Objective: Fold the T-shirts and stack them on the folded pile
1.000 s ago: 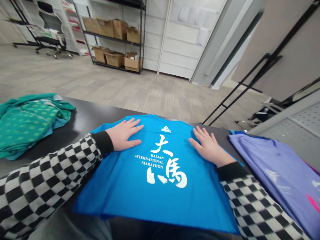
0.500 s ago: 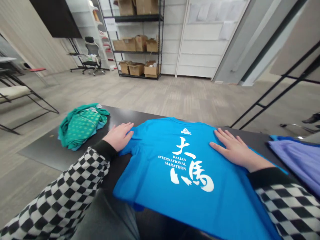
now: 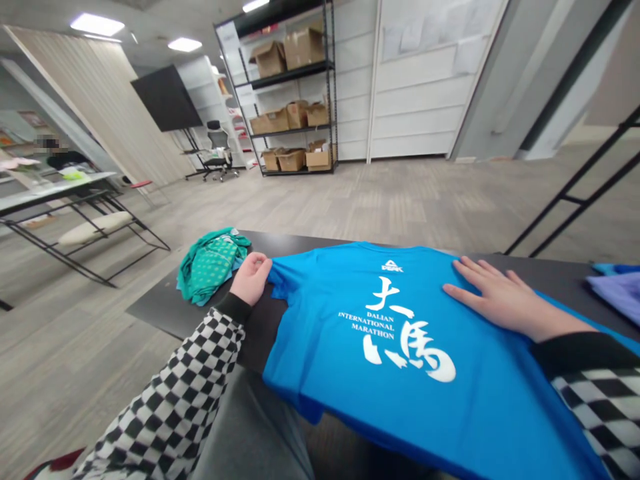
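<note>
A bright blue T-shirt [image 3: 430,347] with white lettering lies spread face up on a black table [image 3: 165,303], its lower hem hanging over the near edge. My left hand [image 3: 251,279] is curled at the shirt's left sleeve, fingers pinched on the sleeve's edge. My right hand [image 3: 493,297] lies flat on the shirt's right shoulder with its fingers stretched out. Both my arms wear black-and-white checked sleeves.
A crumpled green garment [image 3: 210,263] lies on the table's left end, just beyond my left hand. A purple garment [image 3: 617,290] lies at the right edge. Behind stand shelves of cardboard boxes [image 3: 295,120], an office chair [image 3: 217,150], and a bench [image 3: 90,230] on the left.
My left hand slid off the shirt's front to its left sleeve and curled shut on the edge. My right hand stayed flat. The view swung left and upward.
</note>
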Demonstrator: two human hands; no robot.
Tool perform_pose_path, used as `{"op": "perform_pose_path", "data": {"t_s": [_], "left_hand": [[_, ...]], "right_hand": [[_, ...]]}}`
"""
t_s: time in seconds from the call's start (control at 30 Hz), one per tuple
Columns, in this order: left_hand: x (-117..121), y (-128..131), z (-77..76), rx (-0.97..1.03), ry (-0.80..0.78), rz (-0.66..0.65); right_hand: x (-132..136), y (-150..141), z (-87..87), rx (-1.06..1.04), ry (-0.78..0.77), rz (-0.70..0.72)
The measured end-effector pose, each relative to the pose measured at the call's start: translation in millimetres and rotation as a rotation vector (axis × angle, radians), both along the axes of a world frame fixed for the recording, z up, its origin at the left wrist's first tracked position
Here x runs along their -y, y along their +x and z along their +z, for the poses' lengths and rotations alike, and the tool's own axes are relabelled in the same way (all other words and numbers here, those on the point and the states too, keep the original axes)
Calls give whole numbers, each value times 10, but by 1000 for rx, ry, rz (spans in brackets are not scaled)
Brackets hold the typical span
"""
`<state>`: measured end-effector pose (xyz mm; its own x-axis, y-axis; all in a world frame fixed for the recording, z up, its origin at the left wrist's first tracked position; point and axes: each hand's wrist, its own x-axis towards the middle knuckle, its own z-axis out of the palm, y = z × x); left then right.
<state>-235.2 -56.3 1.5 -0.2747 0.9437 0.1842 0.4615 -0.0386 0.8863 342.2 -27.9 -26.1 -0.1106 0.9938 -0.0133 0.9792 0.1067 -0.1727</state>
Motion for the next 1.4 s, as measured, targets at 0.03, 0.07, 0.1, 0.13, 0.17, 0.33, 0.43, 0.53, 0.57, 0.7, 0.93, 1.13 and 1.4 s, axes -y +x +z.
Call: {"op": "perform_pose_path", "data": {"t_s": [0.03,0.07,0.1,0.13,0.17,0.33,0.43,0.53,0.57,0.7,0.93,1.13,1.4], "left_hand": [[2,9,-10,78,0,-8],[2,6,-20,124,3,-4],[0,-9,-29,138,11,18],[-5,-35,-33,130,21,56],[-10,-69,-34,109,33,106],[-18,-218,-1,-86,118,240],[-12,-170,-10,-500,58,-26],[-15,-54,-28,-812,-180,-239],[-19,-23,-27,-871,-256,-237],[-75,-24,-24,-978,-423,-135],[-128,227,180,-1066,-251,-150],[43,1609,924,-663,157,-724],[-163,3512,684,-230,415,-895]], "right_hand": [[10,-11,14,-1,-6,-4],[19,-20,27,-1,-11,-8],[27,-26,36,-2,-15,-13],[31,-28,41,-4,-15,-15],[32,-27,42,-6,-13,-16],[9,6,9,-19,18,10],[-4,18,-13,-16,20,11],[15,3,2,3,15,8],[31,-10,21,13,12,11],[114,-98,124,42,-9,11],[201,-150,227,-34,-7,22],[351,-124,377,-266,262,133],[503,-350,472,-323,294,212]]}}
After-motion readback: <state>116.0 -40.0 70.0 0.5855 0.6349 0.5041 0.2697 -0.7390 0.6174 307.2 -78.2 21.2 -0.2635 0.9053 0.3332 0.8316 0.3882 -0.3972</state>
